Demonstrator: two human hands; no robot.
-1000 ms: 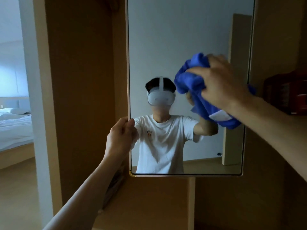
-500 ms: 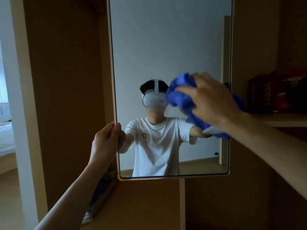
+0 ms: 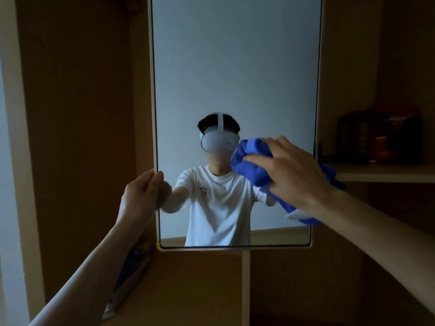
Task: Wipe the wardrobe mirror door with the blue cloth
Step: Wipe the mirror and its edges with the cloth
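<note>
Mid-wipe: right hand [image 3: 299, 175] curls round the blue cloth [image 3: 251, 168] against the mirror door [image 3: 235, 67]; left hand [image 3: 140, 198] grips its edge. Glass above the fingers seemingly unwiped.

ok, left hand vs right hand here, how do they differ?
The left hand grips the mirror door by its left edge. The right hand holds the bunched blue cloth against the glass near the right edge. The left hand sits lower than the right hand. The left hand touches the door directly, the right hand mostly through the cloth. Shared: both are bare, with arms outstretched.
</note>
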